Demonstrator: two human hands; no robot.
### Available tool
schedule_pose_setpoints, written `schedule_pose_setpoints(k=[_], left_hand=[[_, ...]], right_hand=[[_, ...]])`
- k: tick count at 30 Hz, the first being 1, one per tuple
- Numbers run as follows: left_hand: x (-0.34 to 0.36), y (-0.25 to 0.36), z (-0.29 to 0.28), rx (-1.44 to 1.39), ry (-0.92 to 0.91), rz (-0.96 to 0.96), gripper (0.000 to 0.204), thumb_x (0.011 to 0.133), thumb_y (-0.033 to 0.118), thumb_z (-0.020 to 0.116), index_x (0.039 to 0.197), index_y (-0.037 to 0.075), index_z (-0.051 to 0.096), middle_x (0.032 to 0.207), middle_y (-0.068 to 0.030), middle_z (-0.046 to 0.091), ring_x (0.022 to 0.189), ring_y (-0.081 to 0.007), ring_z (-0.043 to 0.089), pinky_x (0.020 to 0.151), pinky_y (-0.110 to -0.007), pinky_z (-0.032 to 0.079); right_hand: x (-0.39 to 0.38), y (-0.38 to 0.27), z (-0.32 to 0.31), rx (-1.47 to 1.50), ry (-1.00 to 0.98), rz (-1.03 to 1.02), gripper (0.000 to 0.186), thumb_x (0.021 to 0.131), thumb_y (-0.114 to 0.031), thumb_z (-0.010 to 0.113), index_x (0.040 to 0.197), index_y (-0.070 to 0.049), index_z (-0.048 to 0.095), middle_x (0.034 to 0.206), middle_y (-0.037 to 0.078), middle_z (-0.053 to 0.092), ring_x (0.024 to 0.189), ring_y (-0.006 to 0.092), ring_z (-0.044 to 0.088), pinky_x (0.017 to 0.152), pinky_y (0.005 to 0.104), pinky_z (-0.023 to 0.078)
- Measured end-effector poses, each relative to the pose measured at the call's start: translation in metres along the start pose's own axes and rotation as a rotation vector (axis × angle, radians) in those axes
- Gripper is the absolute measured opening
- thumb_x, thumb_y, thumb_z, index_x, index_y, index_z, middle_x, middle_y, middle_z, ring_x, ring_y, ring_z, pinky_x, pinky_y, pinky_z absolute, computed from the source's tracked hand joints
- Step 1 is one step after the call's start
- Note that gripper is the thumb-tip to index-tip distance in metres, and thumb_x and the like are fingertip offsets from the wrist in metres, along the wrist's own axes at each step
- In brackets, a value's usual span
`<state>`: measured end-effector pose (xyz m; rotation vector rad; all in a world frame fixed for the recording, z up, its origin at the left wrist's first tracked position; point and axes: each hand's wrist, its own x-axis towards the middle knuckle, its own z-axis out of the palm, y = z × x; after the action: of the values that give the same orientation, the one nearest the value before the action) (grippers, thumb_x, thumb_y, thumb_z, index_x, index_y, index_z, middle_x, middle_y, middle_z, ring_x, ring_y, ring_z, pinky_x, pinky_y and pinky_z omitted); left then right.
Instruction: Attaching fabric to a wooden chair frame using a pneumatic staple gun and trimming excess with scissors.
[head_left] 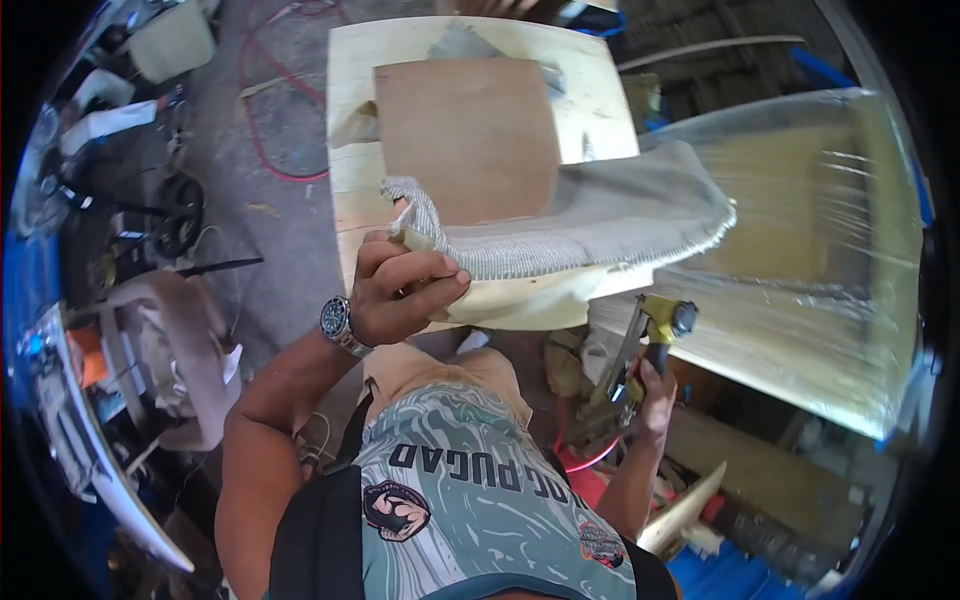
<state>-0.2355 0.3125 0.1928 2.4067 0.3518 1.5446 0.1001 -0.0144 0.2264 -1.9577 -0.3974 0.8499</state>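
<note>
A plywood board (355,130) bears a brown square panel (462,130) and a strip of grey fabric with a ribbed, frayed edge (640,200), which runs along the board's near side and turns up at the left. My left hand (405,290), wearing a steel watch, pinches that turned-up fabric at a small yellowish piece near the board's left front. My right hand (655,395) grips a yellow and black pneumatic staple gun (665,330), held low beside the board's right front, away from the fabric, with a red hose below it.
A plastic-wrapped panel (840,300) lies at the right. Red hoses (270,160) run over the concrete floor at the back left. At the left stand a padded frame (195,390), a black wheeled object (178,212) and assorted clutter. Boards and fabric scraps lie low at the right.
</note>
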Motion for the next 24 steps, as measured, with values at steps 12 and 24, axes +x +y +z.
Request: schedule_pose_setpoints(k=[12,24], left_hand=[[-0.004,-0.015,0.013,-0.125,0.065,0.056,0.037,0.069,0.01,0.09,0.1,0.027,0.079,0.114,0.0098,0.057,0.095,-0.0173,0.044,0.108,-0.05,0.041],[-0.011,-0.03,0.018,-0.174,0.071,0.147,0.042,0.072,0.016,0.086,0.113,0.024,0.079,0.123,0.0099,0.06,0.102,-0.0167,0.045,0.086,-0.038,0.04]], right_hand=[[-0.127,-0.179,0.146,0.118,-0.316,-0.123,0.074,0.092,-0.066,0.067,0.107,0.006,0.065,0.081,0.01,0.066,0.07,0.0168,0.065,0.067,0.0323,0.057],[-0.135,-0.203,0.199,-0.251,-0.266,-0.107,0.072,0.097,-0.068,0.061,0.101,0.003,0.064,0.075,0.005,0.063,0.067,0.0124,0.061,0.061,0.0294,0.05]])
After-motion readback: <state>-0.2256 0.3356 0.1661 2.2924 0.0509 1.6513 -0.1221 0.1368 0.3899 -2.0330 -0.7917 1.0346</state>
